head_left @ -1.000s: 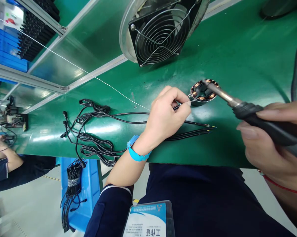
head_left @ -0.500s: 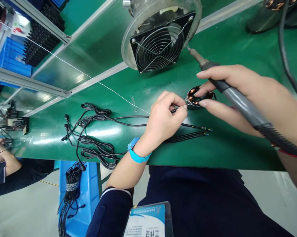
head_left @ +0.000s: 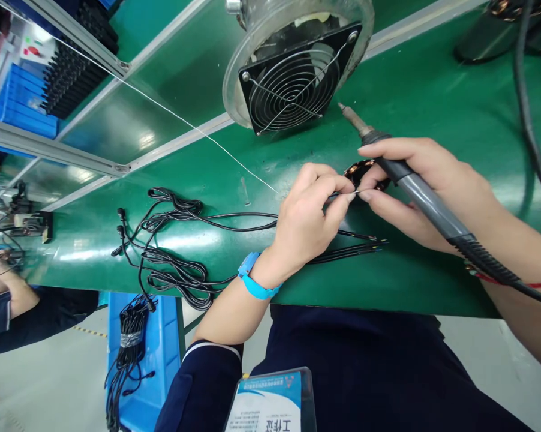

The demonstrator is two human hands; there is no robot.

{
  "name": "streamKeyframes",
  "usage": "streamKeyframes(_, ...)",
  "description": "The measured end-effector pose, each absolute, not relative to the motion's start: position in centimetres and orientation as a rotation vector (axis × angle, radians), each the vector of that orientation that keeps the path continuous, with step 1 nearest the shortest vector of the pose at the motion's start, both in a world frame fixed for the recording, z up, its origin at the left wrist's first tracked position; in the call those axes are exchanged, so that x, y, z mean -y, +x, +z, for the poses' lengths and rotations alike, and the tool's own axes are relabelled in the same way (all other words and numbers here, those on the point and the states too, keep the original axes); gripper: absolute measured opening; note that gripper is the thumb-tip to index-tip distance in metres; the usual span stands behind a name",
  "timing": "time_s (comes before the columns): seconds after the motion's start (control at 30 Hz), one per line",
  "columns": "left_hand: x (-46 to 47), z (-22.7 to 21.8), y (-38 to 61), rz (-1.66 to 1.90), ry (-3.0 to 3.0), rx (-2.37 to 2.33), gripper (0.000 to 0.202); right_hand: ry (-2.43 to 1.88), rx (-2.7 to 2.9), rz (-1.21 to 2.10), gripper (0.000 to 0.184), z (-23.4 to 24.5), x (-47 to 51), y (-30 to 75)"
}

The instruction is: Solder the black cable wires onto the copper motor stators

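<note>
My left hand (head_left: 309,216), with a blue wrist strap (head_left: 254,277), pinches a thin solder wire and a black lead wire (head_left: 234,217) beside a small copper-wound stator (head_left: 359,170). My right hand (head_left: 421,186) grips a soldering iron (head_left: 414,189) by its grey handle, its tip (head_left: 345,111) raised and pointing away toward the fan. Fingers of my right hand also touch the stator, which is mostly hidden behind both hands. More black leads with stripped ends (head_left: 355,246) lie on the green table (head_left: 409,90) just below my hands.
A caged fan (head_left: 292,78) in a clear round housing stands behind the stator. Coiled black cables (head_left: 171,246) lie at left, with a bundle in a blue bin (head_left: 162,342) below the edge. Solder wire (head_left: 185,123) stretches from the upper left. Another person's arm (head_left: 9,294) is at far left.
The soldering iron lifted off the stator and swung up and away, tip now toward the fan. My right hand moved in and its fingers came to the stator, meeting my left hand.
</note>
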State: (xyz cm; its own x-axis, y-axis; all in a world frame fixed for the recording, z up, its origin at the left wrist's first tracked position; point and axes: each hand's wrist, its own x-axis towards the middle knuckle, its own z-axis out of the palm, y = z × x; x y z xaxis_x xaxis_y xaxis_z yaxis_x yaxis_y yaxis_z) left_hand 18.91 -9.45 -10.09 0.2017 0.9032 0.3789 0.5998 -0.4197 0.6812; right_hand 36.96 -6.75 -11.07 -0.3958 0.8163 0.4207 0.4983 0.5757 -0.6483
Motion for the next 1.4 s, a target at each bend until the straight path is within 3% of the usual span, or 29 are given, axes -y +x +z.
streamKeyframes(0.17,9.1,-9.2,17.4,0.847,1.669,-1.377,0.026,-1.008,2.036,0.624,0.048,-11.5,6.7,37.4)
streamKeyframes(0.27,8.6,-8.4,16.4,0.618,1.345,-1.258,0.014,-0.958,2.053,0.731,0.057,-11.8,6.5,37.2)
streamKeyframes(0.57,8.1,-7.9,16.7,0.814,0.899,-1.251,0.013,-0.915,2.182,0.560,0.048,-11.4,6.9,36.5)
streamKeyframes(0.97,8.2,-7.7,17.4,0.799,0.941,-1.263,0.023,-0.875,2.191,0.372,0.043,-11.0,7.0,36.5)
streamKeyframes(1.2,8.2,-7.8,17.4,0.700,1.063,-1.186,0.014,-1.076,1.997,0.338,0.038,-10.8,8.0,35.3)
streamKeyframes(1.4,7.0,-8.7,17.1,1.033,1.100,-1.398,0.014,-1.145,1.944,0.398,0.046,-11.0,7.6,34.7)
